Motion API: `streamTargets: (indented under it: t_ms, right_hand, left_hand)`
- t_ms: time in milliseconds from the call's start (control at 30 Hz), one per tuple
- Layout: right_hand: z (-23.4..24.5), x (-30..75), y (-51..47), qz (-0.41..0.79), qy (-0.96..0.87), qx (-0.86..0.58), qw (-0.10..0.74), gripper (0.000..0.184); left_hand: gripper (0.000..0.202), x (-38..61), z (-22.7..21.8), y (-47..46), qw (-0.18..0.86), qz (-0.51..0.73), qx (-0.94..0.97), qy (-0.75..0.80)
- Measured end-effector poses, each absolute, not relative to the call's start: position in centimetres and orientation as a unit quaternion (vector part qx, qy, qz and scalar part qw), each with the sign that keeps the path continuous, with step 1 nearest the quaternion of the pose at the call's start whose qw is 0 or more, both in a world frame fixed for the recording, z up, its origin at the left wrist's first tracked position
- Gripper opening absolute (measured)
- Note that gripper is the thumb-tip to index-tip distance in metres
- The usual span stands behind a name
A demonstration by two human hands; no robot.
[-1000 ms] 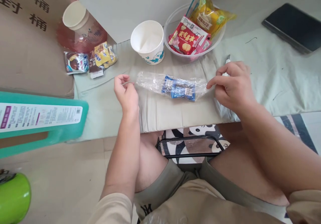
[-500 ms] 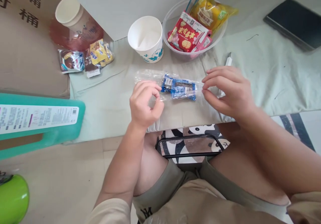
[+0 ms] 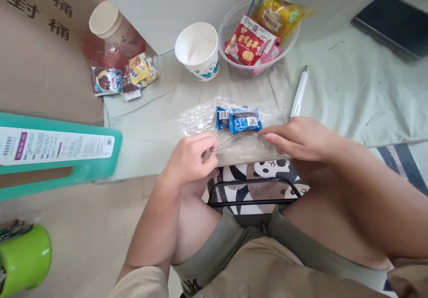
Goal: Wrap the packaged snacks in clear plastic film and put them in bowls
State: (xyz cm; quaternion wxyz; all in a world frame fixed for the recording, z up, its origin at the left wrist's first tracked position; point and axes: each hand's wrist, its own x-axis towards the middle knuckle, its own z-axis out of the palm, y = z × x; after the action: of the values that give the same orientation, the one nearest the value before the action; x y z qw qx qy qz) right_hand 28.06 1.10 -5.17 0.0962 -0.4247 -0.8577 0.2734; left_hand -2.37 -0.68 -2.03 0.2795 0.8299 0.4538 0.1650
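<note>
Two blue snack packets (image 3: 245,120) with barcode labels lie side by side, partly overlapping, on a spread, crinkled sheet of clear plastic film (image 3: 200,117). At the film's near left edge is my left hand (image 3: 194,157), its fingers curled and thumb and forefinger pinched on the film. My right hand (image 3: 297,140) is open to the right, fingers stretched toward the packets. Its forefinger tip is at the lower right corner of the nearer packet. Just beyond that hand lies a white utility knife (image 3: 300,93) with its tip pointing away.
Behind the film stand a white paper cup (image 3: 199,51) and a clear bowl (image 3: 261,71) of wrapped snacks. More snack packets (image 3: 107,80) lie at the left by another cup (image 3: 105,19). A teal container (image 3: 115,151) stands left, a dark phone-like object (image 3: 394,24) at right.
The film, stretched between both hands before, now lies spread with the blue packets on it. Both hands have come nearer to me, and my right hand has let go of the film's end.
</note>
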Motion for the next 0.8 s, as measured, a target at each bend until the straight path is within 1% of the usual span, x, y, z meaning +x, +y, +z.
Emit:
streamTargets:
  t_ms: [100, 133, 200, 233, 267, 333, 367, 433, 467, 500, 567, 600, 633, 700, 800]
  right_hand:
    - [-5.9, 28.3, 1.6, 0.257, -0.826, -0.490, 0.108, 0.039]
    - [-6.1, 28.3, 1.7, 0.251, -0.815, -0.509, 0.116, 0.038]
    - [-6.2, 27.9, 1.9, 0.280, -0.786, -0.529, 0.152, 0.046]
    - [-6.2, 27.7, 2.0, 0.320, -0.764, -0.532, 0.177, 0.052]
    - [-6.1, 27.3, 2.1, 0.370, -0.734, -0.533, 0.201, 0.057]
    - [-5.9, 26.5, 2.6, 0.475, -0.652, -0.539, 0.244, 0.063]
    - [-5.9, 26.1, 2.9, 0.515, -0.610, -0.541, 0.264, 0.064]
    - [-6.2, 25.2, 3.9, 0.557, -0.555, -0.534, 0.311, 0.060]
    - [-6.6, 24.9, 4.4, 0.557, -0.546, -0.525, 0.340, 0.056]
    - [-7.0, 24.5, 4.9, 0.546, -0.550, -0.514, 0.368, 0.051]
    - [-7.9, 23.9, 5.7, 0.495, -0.581, -0.500, 0.409, 0.039]
    - [-8.2, 23.7, 5.9, 0.463, -0.604, -0.498, 0.416, 0.033]
    - [-8.4, 23.5, 6.0, 0.431, -0.630, -0.499, 0.411, 0.028]
    - [-8.3, 23.2, 5.8, 0.376, -0.683, -0.505, 0.371, 0.024]
    - [-7.4, 22.7, 5.0, 0.319, -0.757, -0.493, 0.287, 0.033]
  left_hand:
    - [0.004, -2.9, -1.5, -1.0, 0.366, 0.079, 0.805, 0.460]
    - [0.006, -3.0, -1.5, -1.0, 0.397, 0.062, 0.786, 0.470]
    - [0.011, -3.2, -1.7, -0.8, 0.438, 0.073, 0.744, 0.499]
    - [0.012, -3.2, -2.0, -0.5, 0.436, 0.109, 0.726, 0.521]
    - [0.013, -3.2, -2.2, -0.2, 0.414, 0.163, 0.712, 0.544]
    - [0.014, -3.0, -2.9, 0.9, 0.314, 0.290, 0.699, 0.573]
    - [0.020, -2.9, -3.3, 1.6, 0.252, 0.337, 0.699, 0.578]
    - [0.042, -2.8, -4.2, 3.0, 0.168, 0.376, 0.704, 0.579]
    - [0.047, -2.7, -4.7, 3.8, 0.161, 0.374, 0.703, 0.583]
    - [0.043, -2.7, -5.2, 4.4, 0.174, 0.365, 0.697, 0.592]
    - [0.019, -2.8, -6.2, 5.6, 0.210, 0.352, 0.664, 0.625]
    - [0.009, -2.9, -6.7, 6.1, 0.220, 0.348, 0.644, 0.645]
    - [0.006, -3.0, -7.1, 6.6, 0.222, 0.342, 0.628, 0.662]
    - [0.008, -3.5, -7.6, 7.6, 0.211, 0.324, 0.614, 0.689]
    - [0.010, -4.8, -7.7, 9.2, 0.200, 0.285, 0.603, 0.717]
